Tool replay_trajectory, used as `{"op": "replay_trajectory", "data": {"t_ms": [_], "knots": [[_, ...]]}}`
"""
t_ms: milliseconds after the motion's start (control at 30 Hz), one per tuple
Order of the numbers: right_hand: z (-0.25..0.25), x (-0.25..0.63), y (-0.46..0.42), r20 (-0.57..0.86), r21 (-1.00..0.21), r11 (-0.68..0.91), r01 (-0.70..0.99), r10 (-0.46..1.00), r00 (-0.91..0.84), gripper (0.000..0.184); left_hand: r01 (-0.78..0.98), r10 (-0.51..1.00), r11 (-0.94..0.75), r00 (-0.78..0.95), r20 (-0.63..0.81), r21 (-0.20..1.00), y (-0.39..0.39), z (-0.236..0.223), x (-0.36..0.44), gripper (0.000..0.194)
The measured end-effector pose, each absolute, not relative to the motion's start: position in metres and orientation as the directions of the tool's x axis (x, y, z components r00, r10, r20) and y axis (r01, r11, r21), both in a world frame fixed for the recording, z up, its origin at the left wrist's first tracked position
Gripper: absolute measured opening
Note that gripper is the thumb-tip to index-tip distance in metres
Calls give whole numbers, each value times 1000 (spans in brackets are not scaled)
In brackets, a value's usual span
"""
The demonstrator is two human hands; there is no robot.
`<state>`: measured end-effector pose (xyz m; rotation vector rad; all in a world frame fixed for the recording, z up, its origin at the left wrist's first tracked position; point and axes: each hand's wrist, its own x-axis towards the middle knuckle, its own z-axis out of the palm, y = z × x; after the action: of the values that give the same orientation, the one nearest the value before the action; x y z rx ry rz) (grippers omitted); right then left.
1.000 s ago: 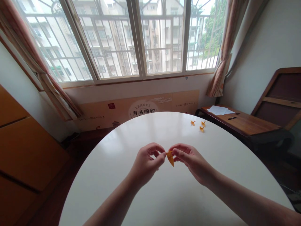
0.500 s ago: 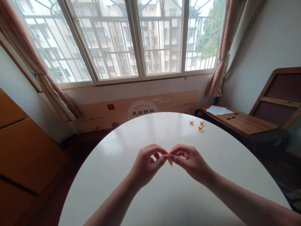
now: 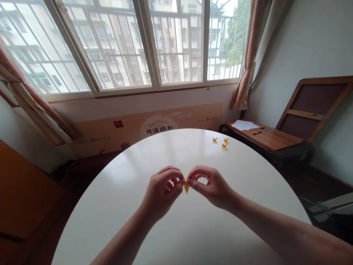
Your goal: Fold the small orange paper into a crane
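A small piece of folded orange paper [image 3: 186, 187] is pinched between my two hands above the white round table [image 3: 165, 228]. My left hand [image 3: 166, 189] grips its left side with thumb and fingertips. From the right, my right hand [image 3: 208, 182] pinches the other side in the same way. One pointed end of the paper hangs down between the fingertips, while its upper part is mostly hidden by them. Farther back on the table stand three small orange origami cranes, one at the left [image 3: 214, 140], one at the right [image 3: 226, 141] and one nearer [image 3: 224, 147].
Beyond the table's right edge is a low wooden bench [image 3: 275, 138] with white paper sheets [image 3: 245, 125] and a dark pen [image 3: 257, 133] on it. A printed carton panel [image 3: 132, 129] stands below the barred window. Orange-brown cabinet [image 3: 24, 191] at left.
The view has swung a little to the right, so everything sits farther left. My fingertips have shifted slightly on the folded paper, and more of its point shows between them.
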<state>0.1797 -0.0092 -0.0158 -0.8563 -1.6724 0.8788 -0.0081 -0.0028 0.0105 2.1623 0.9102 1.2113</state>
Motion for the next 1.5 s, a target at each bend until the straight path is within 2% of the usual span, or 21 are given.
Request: {"op": "replay_trajectory", "data": {"t_ms": [200, 500, 700, 933, 1033, 1200, 1367, 1500], "knots": [[-16, 181, -9, 504, -857, 513, 45, 854, -125, 13, 305, 742, -670, 291, 604, 677, -3, 11, -8, 12], [-17, 181, -10, 549, -826, 560, 67, 825, -131, 13, 282, 707, -704, 367, 605, 651, -2, 9, -8, 7], [-16, 181, -12, 577, -800, 592, 101, 804, -141, 11, 280, 736, -674, 341, 585, 683, -3, 10, -8, 10], [-21, 180, -12, 576, -806, 583, 103, 813, -86, 9, 142, 827, -542, 266, 496, 828, -4, 6, -5, 12], [-25, 180, -11, 607, -785, 607, 127, 794, -41, 11, 123, 891, -419, 246, 381, 900, -1, 4, -4, 26], [-24, 181, -10, 734, -658, 715, 235, 679, -8, 6, 167, 928, -250, 323, 187, 954, 5, 1, -2, 36], [-21, 181, -12, 821, -516, 786, 340, 567, -64, 11, 195, 960, -184, 248, 134, 963, 6, -5, 2, 41], [-23, 182, -8, 816, -484, 776, 404, 567, -111, 10, 194, 952, -188, 279, 130, 963, 6, -10, 3, 42]]}}
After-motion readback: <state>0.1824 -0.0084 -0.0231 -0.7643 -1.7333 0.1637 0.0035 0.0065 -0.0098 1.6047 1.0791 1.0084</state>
